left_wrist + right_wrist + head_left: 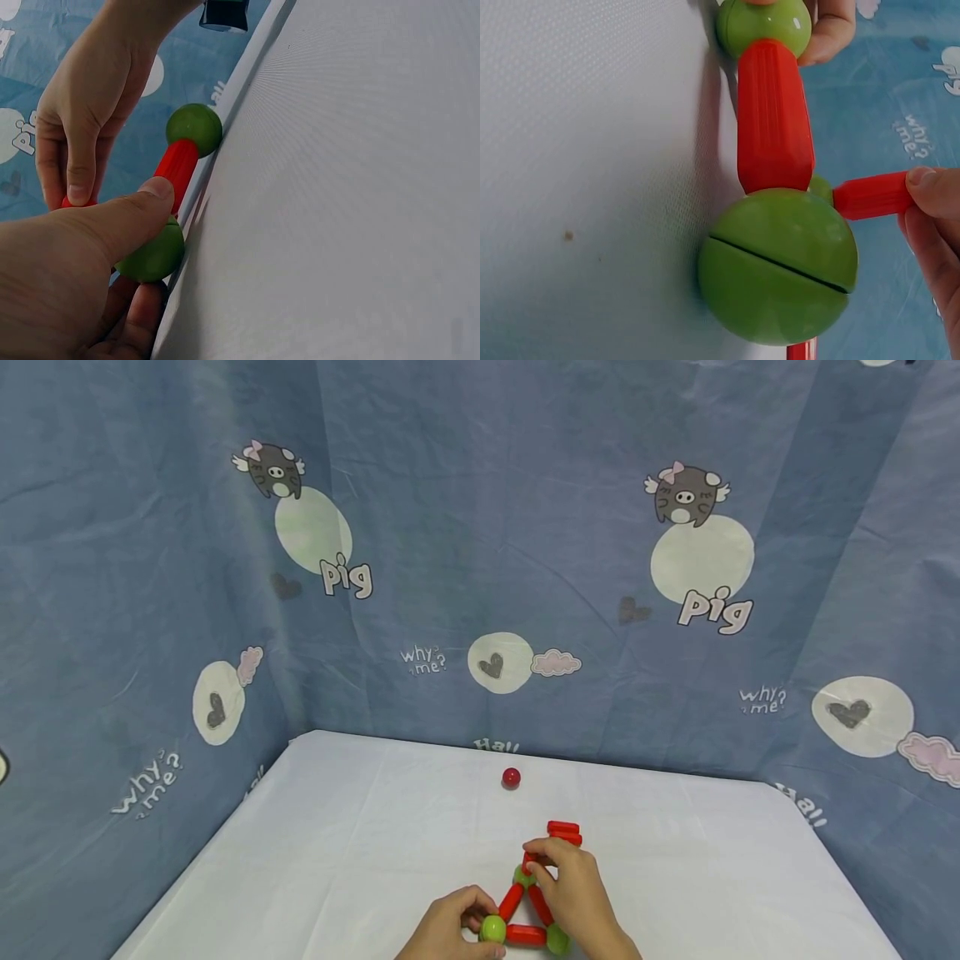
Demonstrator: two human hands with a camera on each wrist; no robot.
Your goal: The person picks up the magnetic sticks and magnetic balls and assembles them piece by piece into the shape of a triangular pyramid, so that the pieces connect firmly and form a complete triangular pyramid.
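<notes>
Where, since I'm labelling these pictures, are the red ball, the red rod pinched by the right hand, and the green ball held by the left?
Red ball (511,778): head view, its middle.
Pinched red rod (871,196): right wrist view, exposed side.
Held green ball (492,929): head view, visible middle.

Room over tabletop (337,860) left and right of triangle (527,935). Left hand (453,923) blocks triangle's near-left corner; right hand (576,889), pinching upright rod (528,862), blocks far corner. Beyond triangle, red rods (563,828), red ball (511,777) obstruct.

Head view looks forward-down, farther off — close wrist views share green balls (780,244).
</notes>
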